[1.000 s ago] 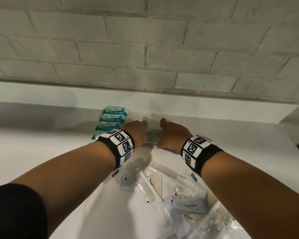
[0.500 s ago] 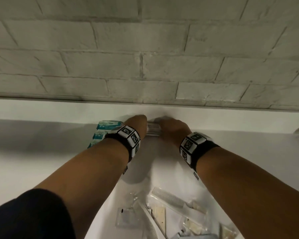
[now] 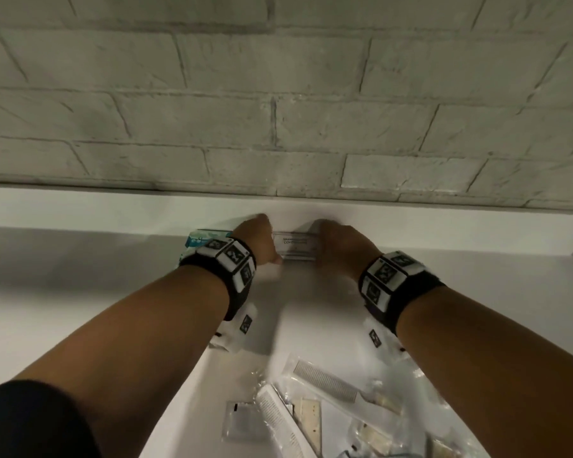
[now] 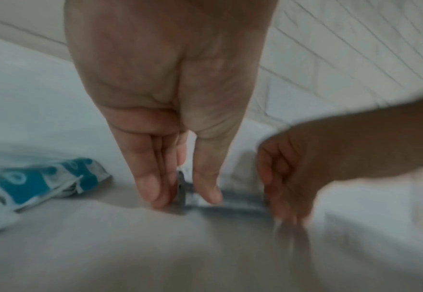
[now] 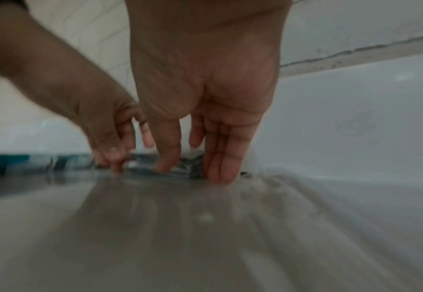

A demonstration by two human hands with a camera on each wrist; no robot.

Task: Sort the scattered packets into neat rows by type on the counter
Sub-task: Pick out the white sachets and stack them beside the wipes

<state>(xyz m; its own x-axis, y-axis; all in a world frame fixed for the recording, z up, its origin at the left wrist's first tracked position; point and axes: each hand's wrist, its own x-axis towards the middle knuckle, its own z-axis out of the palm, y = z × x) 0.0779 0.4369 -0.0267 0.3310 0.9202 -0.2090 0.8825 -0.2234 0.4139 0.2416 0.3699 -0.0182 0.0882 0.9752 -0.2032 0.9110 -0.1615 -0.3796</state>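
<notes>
Both your arms reach forward, wrists banded. Your left hand (image 3: 257, 238) and right hand (image 3: 339, 244) face each other, fingers (image 4: 150, 183) pointing down, each pinching one end of the packet (image 3: 295, 247) held between them.

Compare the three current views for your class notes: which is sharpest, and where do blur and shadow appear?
Head view: sharpest, dim light, print on the clear packet partly readable; arms shadow the counter. Left wrist view: right hand motion-smeared. Right wrist view: foreground counter streaked and shadowed, left hand soft.
</notes>
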